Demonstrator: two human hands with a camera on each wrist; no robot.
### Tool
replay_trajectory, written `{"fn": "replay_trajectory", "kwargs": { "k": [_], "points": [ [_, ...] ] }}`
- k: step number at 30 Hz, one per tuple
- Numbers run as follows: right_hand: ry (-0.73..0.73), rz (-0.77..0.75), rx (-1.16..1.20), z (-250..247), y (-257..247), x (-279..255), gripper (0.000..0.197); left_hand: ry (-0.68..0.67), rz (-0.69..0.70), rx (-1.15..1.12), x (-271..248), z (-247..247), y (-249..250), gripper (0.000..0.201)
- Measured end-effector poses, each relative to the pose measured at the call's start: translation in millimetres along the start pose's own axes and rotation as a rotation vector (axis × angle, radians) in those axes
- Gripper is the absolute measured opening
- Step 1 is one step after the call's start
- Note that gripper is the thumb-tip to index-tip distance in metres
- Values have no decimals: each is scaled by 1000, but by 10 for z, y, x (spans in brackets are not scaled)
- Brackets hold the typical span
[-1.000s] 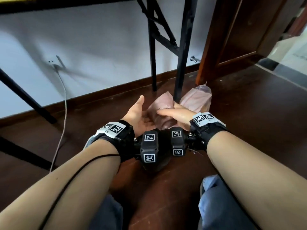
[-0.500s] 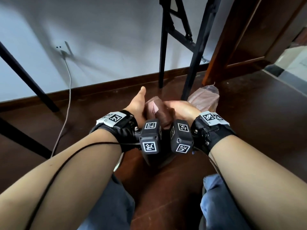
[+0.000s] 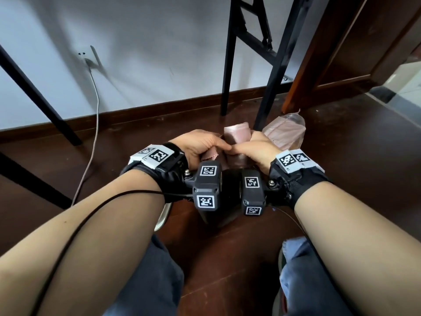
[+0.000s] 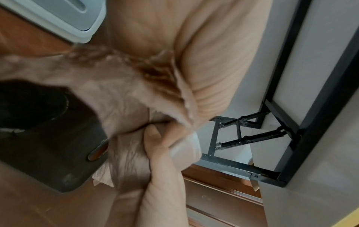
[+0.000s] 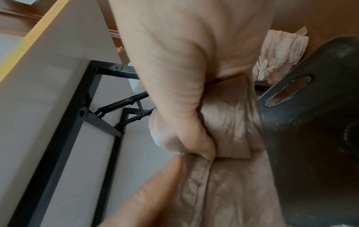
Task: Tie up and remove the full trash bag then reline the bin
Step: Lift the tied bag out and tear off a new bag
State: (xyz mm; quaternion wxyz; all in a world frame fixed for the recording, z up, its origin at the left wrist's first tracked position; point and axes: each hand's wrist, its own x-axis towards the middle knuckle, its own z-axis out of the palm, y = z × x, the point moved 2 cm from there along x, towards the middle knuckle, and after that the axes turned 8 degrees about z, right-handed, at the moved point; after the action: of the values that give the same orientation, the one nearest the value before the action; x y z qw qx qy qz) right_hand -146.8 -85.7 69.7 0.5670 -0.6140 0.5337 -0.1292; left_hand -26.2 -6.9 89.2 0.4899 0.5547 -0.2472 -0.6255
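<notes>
A roll of thin pink trash bags [image 3: 235, 135] is held low over the floor, above the black bin [image 3: 218, 220]. My right hand [image 3: 252, 148] grips the roll [image 5: 229, 122], with the thumb pressed on its front. My left hand [image 3: 200, 144] pinches the loose bag end [image 3: 208, 156], which hangs crumpled over the bin's rim [image 4: 48, 138]. The two hands touch at the fingertips. Behind the right hand, a full, tied pink bag [image 3: 284, 131] sits on the floor by a table leg; its knot [image 5: 261, 69] shows in the right wrist view.
Black folding-table legs [image 3: 227, 65] stand just beyond the hands, and a slanted leg [image 3: 38, 94] is at left. A cable [image 3: 95, 110] runs down the wall to the floor. A wooden door frame [image 3: 319, 53] is at right. A grey-white plastic lid [image 4: 58, 18] lies near the bin.
My left hand turned from an open, palm-up pose and closed on the loose bag end. The right hand drew the roll nearer, and both hands came together over the bin.
</notes>
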Motion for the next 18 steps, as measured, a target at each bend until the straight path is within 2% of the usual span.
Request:
{"fn": "replay_trajectory", "kwargs": {
  "k": [1,2,6,8,11,13,16,18],
  "points": [
    [18,-5,-7,-20,-5,-15,56,7,18,67,12,-11,-1,30],
    [32,-7,-12,-37,-5,-20,52,-15,20,151,29,-34,-13,31],
    [57,18,31,-132,20,-9,41,-27,-12,380,52,-194,-12,50],
    [37,53,91,-187,25,-25,38,28,4,382,5,-252,30,55],
    [17,86,120,-243,19,-51,51,151,78,317,4,-401,56,59],
    [4,76,119,-258,7,-81,45,244,94,375,22,-497,45,58],
    [-16,68,69,-256,4,-117,32,347,161,748,27,-533,61,51],
    [-21,65,11,-234,3,-121,34,408,214,988,31,-498,96,50]
  ]
}}
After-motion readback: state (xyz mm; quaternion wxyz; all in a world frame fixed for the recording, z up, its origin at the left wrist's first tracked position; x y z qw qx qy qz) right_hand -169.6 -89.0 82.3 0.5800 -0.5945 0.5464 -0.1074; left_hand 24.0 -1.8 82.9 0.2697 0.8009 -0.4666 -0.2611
